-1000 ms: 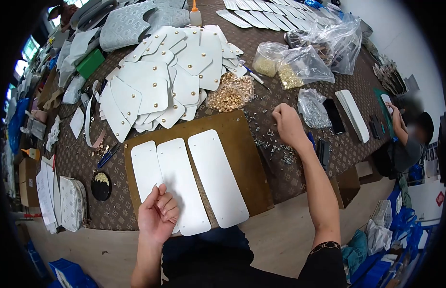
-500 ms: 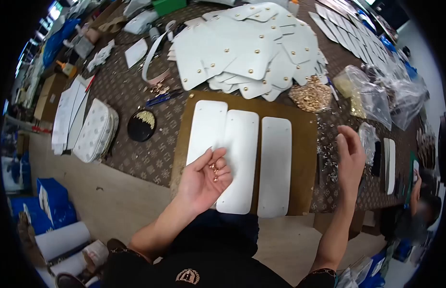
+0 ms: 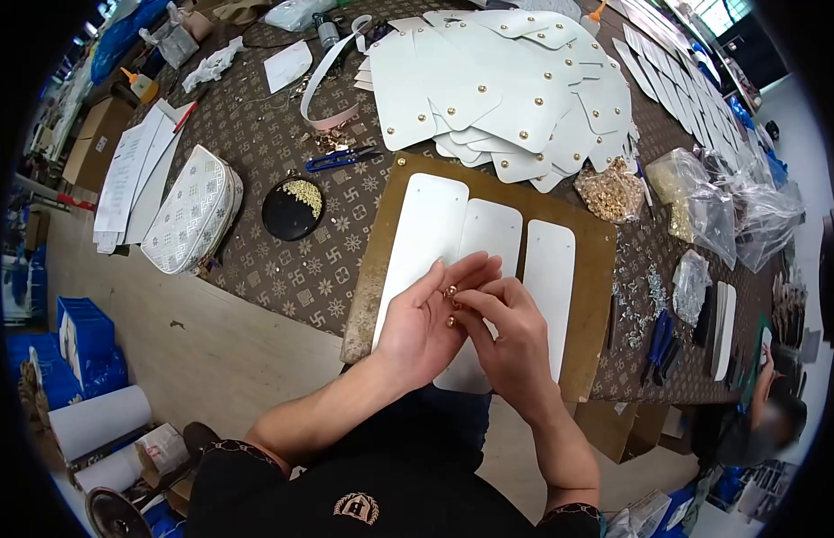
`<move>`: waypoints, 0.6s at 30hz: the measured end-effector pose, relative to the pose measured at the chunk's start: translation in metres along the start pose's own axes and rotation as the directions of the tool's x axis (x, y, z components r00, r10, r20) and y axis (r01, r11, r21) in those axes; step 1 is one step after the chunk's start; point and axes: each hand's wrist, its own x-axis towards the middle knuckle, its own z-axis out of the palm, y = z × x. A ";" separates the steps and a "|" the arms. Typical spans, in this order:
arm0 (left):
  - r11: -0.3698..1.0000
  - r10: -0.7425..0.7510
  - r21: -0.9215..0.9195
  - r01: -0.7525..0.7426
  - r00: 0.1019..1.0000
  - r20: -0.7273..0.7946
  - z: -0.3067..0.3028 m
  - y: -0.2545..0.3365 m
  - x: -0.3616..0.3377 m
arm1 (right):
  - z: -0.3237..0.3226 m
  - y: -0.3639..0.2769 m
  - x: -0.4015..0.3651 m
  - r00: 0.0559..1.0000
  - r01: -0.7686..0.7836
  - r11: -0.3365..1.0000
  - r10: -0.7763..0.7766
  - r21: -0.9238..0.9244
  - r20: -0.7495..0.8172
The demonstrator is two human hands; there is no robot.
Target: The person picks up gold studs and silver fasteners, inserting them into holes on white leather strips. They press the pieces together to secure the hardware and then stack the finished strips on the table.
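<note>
Three white rounded strips (image 3: 428,211) lie side by side on a brown board (image 3: 381,260), with small holes near their ends. Over the left and middle strips, my left hand (image 3: 421,336) is cupped palm up around several small gold studs (image 3: 450,320). The fingers of my right hand (image 3: 511,345) are pinched together at the studs in that palm; its fingertips touch them. Beyond the board is a heap of white pieces with gold studs (image 3: 516,81).
A gold stud pile (image 3: 610,190) sits behind the board's right corner. Left are a black dish (image 3: 287,220), blue snips (image 3: 332,160) and a white pouch (image 3: 195,211). Blue-handled pliers (image 3: 656,345) lie right. A person (image 3: 749,430) is at far right.
My right hand has moved left from beyond the board to my left palm, and its fingers have closed at the studs. The view has shifted, so the table things appear further right.
</note>
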 end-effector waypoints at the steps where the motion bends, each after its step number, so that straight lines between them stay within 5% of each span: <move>1: 1.000 0.007 -0.004 -0.007 1.000 0.001 0.000 0.000 0.001 | 0.000 0.000 0.000 1.000 0.005 1.000 -0.005 -0.020 0.015; 6: 0.997 -0.069 -0.039 0.072 0.994 0.089 -0.009 0.009 0.002 | -0.003 0.001 0.006 0.998 0.017 1.000 -0.016 -0.017 0.055; 8: 0.993 -0.078 -0.080 0.085 0.993 0.083 -0.004 0.015 0.001 | -0.013 0.000 0.009 0.984 -0.172 0.953 0.158 0.248 0.077; 11: 0.986 -0.099 -0.126 0.112 0.990 0.105 -0.006 0.024 0.001 | -0.032 0.030 0.011 0.982 -0.158 0.977 0.171 0.144 -0.083; 14: 0.983 -0.118 -0.123 0.138 0.980 0.159 -0.013 0.030 0.003 | -0.049 0.064 0.010 0.918 -0.328 0.938 0.345 0.113 -0.196; 18: 0.982 -0.161 -0.065 0.177 0.967 0.197 -0.015 0.038 0.004 | -0.064 0.084 0.011 0.895 -0.356 0.935 0.340 -0.004 -0.288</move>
